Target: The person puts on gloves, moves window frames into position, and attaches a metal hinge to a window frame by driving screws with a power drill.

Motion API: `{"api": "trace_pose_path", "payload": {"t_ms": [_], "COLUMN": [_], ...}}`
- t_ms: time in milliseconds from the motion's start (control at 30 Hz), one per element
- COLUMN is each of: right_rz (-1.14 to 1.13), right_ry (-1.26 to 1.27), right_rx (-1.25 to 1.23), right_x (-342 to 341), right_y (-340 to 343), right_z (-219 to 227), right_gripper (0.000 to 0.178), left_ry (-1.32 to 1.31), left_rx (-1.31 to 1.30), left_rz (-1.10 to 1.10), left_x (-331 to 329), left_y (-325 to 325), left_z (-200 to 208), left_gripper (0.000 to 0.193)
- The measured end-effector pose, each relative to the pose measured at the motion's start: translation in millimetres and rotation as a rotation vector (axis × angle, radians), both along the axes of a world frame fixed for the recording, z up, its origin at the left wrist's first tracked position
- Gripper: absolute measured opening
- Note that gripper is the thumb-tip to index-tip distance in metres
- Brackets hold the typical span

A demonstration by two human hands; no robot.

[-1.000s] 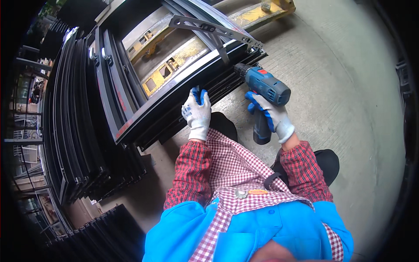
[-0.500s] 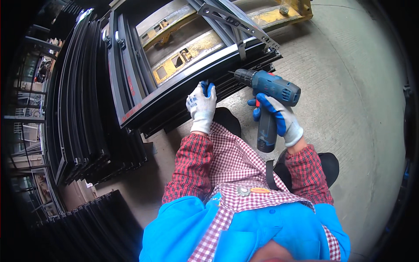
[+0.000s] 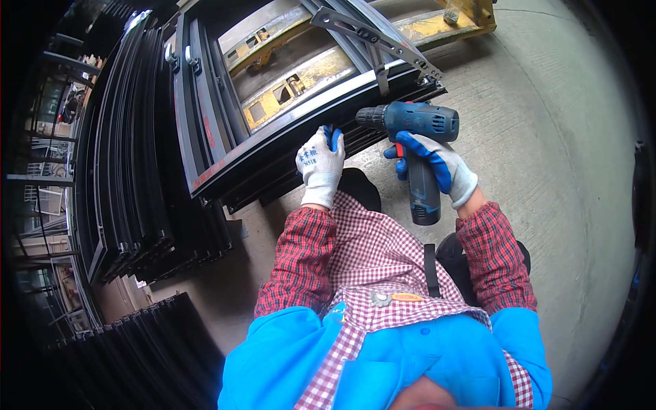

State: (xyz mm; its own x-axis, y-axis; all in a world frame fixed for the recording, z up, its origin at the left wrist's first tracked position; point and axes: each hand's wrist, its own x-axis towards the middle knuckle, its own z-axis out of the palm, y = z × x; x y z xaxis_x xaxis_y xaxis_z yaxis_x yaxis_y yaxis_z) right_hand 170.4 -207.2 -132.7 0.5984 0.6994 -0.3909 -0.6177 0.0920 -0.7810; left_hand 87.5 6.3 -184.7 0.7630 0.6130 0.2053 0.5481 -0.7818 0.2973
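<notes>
My right hand [image 3: 443, 167], in a white glove with blue-coated fingers, grips a blue cordless drill [image 3: 425, 121] around its handle. The index finger lies by the red trigger, and the chuck points left toward the side of a dark metal window frame [image 3: 236, 162]. My left hand [image 3: 321, 162], gloved alike, is closed at that side, thumb and fingertips drawn together. What the fingertips pinch, if anything, is too small to make out. A slotted metal stay arm [image 3: 372, 39] sticks up obliquely from the frame's near right corner, above the drill.
Yellow, worn metal supports [image 3: 301, 80] lie beneath the frame. To the left stand long rows of black profiles [image 3: 130, 150], with another black stack [image 3: 147, 335] at lower left. Concrete floor [image 3: 547, 178] spreads to the right. Two metal handles [image 3: 193, 63] sit on the frame's left members.
The drill has shifted slightly left and been levelled, its rear end rising and its battery end swinging right. My left hand has moved a little right along the frame's side.
</notes>
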Motion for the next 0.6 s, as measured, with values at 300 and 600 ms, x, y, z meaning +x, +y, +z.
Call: {"api": "trace_pose_path", "payload": {"t_ms": [300,600], "right_rz": [0.028,0.044], "right_ry": [0.001,-0.044], "right_rx": [0.016,-0.004], "right_x": [2,-2], "right_y": [-7,-8], "right_z": [-4,6], "right_gripper": [0.048,0.044], "left_ry": [-0.035,-0.175], "left_rx": [-0.009,-0.009], "left_rz": [0.012,-0.009], "left_x": [0,-3], "left_y": [0,4], "left_z": [-6,-19], "left_gripper": [0.031,0.028]}}
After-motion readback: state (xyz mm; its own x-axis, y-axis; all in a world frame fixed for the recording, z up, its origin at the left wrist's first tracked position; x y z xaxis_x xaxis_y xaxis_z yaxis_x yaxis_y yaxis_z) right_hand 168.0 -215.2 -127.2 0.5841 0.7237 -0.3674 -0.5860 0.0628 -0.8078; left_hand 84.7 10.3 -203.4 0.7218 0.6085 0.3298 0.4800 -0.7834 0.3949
